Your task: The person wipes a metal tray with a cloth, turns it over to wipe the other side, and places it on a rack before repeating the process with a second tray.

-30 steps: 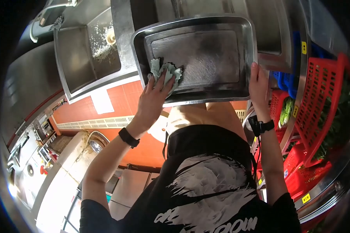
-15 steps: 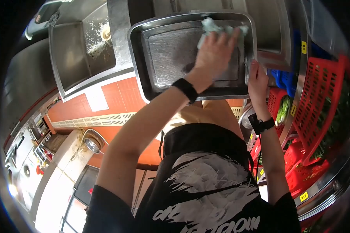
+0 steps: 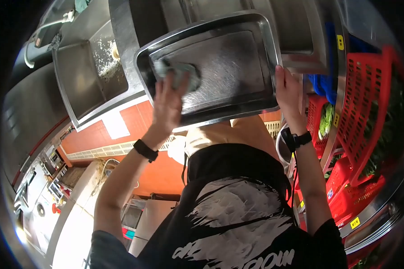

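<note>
A pale green cloth [image 3: 191, 77], blurred, lies in the left part of a rectangular metal tray [image 3: 238, 104]. My left hand [image 3: 167, 105] presses on the cloth with its fingers, which are blurred too. The right rim of the tray is in the grip of my right hand [image 3: 288, 92], with the thumb on top and the other fingers mostly hidden. The tray is tilted, and its inside shows scratches and dark patches.
A metal sink [image 3: 78, 71] with white bits in it is at the upper left. Red baskets [image 3: 361, 89] with leafy greens stand on the right beside a blue basket [image 3: 322, 87]. Another steel basin [image 3: 294, 31] lies behind the tray.
My left hand and the cloth have moved from the tray's upper right to its left side. The tray has shifted a little left and turned, with my right hand still on its rim.
</note>
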